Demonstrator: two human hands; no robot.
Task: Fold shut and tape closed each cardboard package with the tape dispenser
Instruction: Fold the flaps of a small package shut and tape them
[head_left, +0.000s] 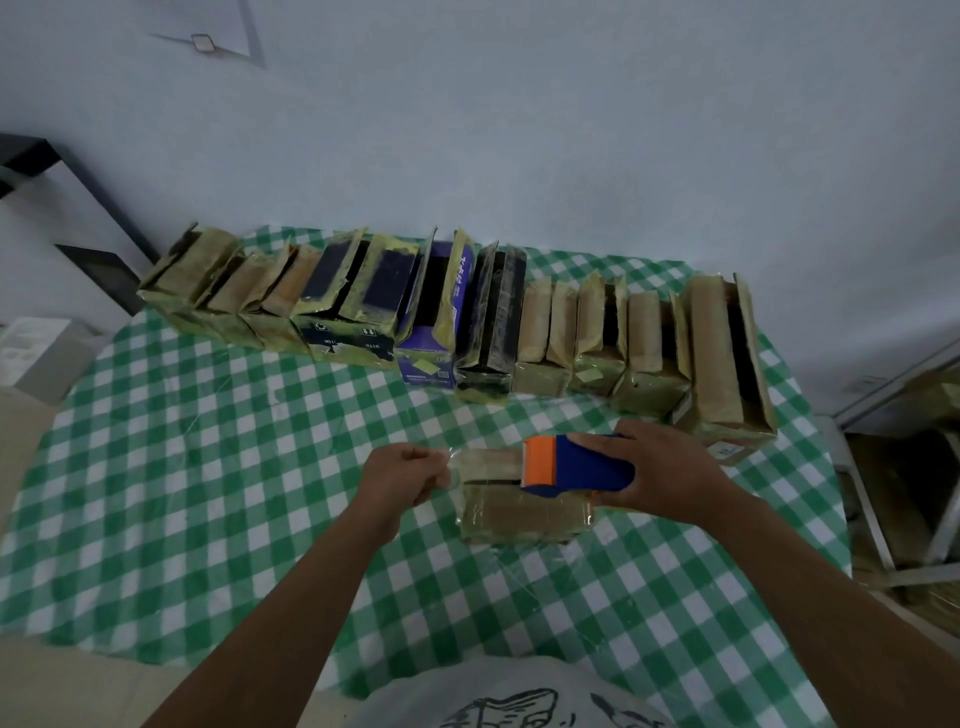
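A small cardboard package (519, 512) lies on the green checked tablecloth (218, 467) in front of me, its flaps folded down. My right hand (670, 475) grips a blue and orange tape dispenser (576, 465) resting on the package's top right part. My left hand (402, 475) pinches the free end of the clear tape (451, 462) at the package's left edge. The tape stretches between the two hands over the top of the package.
A row of several open cardboard packages (457, 317) stands along the far side of the table, flaps up. A wall rises right behind them. Metal frames (893, 519) stand off the table's right edge. A dark shelf (62, 208) is at the far left.
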